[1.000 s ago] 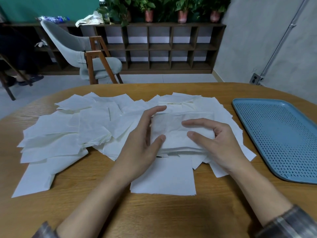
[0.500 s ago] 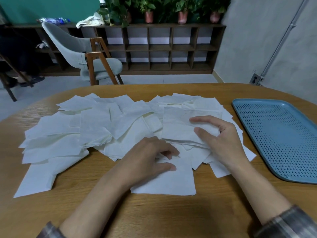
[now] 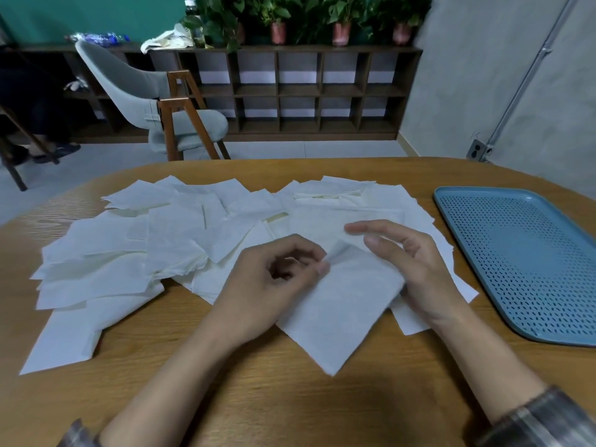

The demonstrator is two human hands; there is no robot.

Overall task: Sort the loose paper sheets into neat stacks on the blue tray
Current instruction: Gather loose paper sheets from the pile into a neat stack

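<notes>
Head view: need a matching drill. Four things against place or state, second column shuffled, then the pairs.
Things
1. left hand
2. blue tray
3. loose sheets
4. potted plants

Place or state
A. on top of the shelf unit
B. pinches a corner of a sheet
C. no paper on it, at the right of the table
D. scattered over the table's middle and left

Pairs: 1-B, 2-C, 3-D, 4-A

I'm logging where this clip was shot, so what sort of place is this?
Probably an office lounge or meeting room: a large wooden table, a cubby shelf topped with potted plants along the wall, and a padded chair.
</notes>
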